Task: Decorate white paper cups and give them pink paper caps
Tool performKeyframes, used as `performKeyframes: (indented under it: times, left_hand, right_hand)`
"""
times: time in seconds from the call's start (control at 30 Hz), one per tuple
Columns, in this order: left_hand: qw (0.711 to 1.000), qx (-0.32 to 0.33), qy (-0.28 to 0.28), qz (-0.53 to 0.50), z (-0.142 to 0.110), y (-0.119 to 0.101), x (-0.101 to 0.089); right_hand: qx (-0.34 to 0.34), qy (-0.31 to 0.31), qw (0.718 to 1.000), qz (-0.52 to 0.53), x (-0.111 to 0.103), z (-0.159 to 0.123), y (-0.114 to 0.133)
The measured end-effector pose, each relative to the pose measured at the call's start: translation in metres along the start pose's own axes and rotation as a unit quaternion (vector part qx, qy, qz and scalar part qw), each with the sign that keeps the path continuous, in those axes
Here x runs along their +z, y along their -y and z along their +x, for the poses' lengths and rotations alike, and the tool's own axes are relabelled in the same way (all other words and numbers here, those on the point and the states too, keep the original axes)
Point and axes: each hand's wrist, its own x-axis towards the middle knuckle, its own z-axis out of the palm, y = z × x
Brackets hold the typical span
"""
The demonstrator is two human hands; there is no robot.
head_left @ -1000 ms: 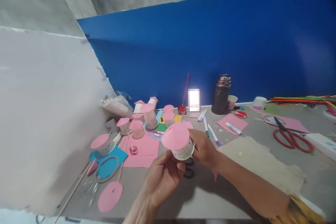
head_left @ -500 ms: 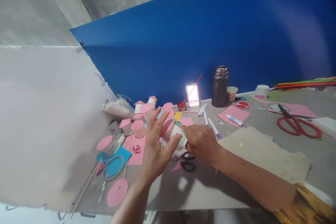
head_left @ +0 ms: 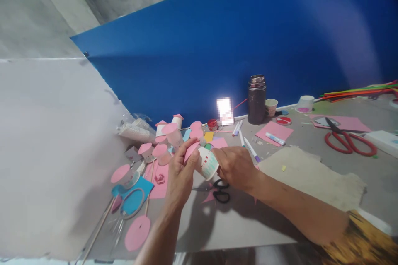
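Observation:
A white paper cup (head_left: pixel 209 163) with red marks and green colouring is held tilted between my hands. Pink paper (head_left: pixel 190 152) covers its base end. My left hand (head_left: pixel 182 172) pinches that pink-topped end between thumb and fingers. Closed at the cup's rim is my right hand (head_left: pixel 236 168), its fingertips partly hidden behind the rim. Just below the cup, black-handled scissors (head_left: pixel 221 196) lie on the table among pink paper scraps.
Several pink-topped cups (head_left: pixel 161 154) stand at the left, near blue paper (head_left: pixel 133 201) and wooden sticks. Behind are a dark flask (head_left: pixel 256 99) and markers (head_left: pixel 251 150). Red-handled scissors (head_left: pixel 350 143) and a torn beige sheet (head_left: pixel 311 178) lie at the right.
My left hand has gone from spread fingers to gripping the pink-topped end of the cup. The cup has turned, showing its red and green marks. My right hand stays at the rim.

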Motion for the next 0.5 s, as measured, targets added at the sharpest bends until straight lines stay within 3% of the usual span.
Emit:
performKeyframes:
  times: [0.1,0.3,0.5]
  left_hand:
    - [0.996,0.036,-0.008,0.077,-0.0021,-0.0017,0.0019]
    - [0.996,0.030,0.003,0.082,-0.0047,-0.0026,0.0037]
    - [0.999,-0.016,0.028,-0.033,0.0017,-0.0050,-0.0021]
  right_hand:
    - [0.006,0.014,1.000,0.005,0.0007,-0.0001,0.0012]
    - [0.024,0.042,0.999,0.016,0.0023,0.0023,0.0007]
    - [0.068,0.059,0.995,0.044,0.0010,0.0053,-0.0005]
